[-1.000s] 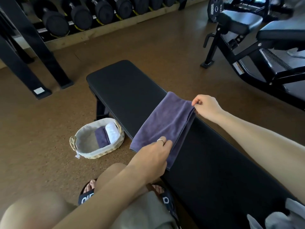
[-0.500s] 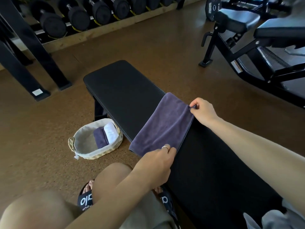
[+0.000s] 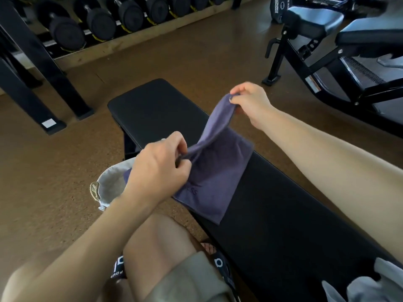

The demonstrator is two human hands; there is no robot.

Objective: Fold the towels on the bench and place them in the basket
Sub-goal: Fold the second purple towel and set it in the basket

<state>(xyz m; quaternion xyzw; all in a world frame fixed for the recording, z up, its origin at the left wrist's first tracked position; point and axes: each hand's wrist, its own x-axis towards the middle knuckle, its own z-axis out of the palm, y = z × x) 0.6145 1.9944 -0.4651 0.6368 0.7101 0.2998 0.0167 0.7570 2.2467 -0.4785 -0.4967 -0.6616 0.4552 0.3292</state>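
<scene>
You have the purple towel (image 3: pixel 214 173) lying across the black bench (image 3: pixel 272 214), its near edge overhanging the bench's left side, and you are lifting its far edge with both hands. That reads as the start of another fold: raising two corners together lets the cloth double over on itself while the lower layer stays flat on the bench pad as a base.

Your right hand (image 3: pixel 250 103) is raised above the bench, beyond the towel's flat part, thumb and forefinger closed in a pinch on one corner, the other fingers curled loosely behind. Your left hand (image 3: pixel 160 171) is over the bench's left edge, its fingers curled tight around the opposite corner, bunching the cloth there. The fabric hangs in a slack band between the two grips.

The lined wicker basket (image 3: pixel 109 186) sits on the floor just left of the bench, mostly hidden behind your left hand and forearm. At the near end of the bench, pale grey cloth (image 3: pixel 366 288) lies crumpled, likely another towel waiting.
</scene>
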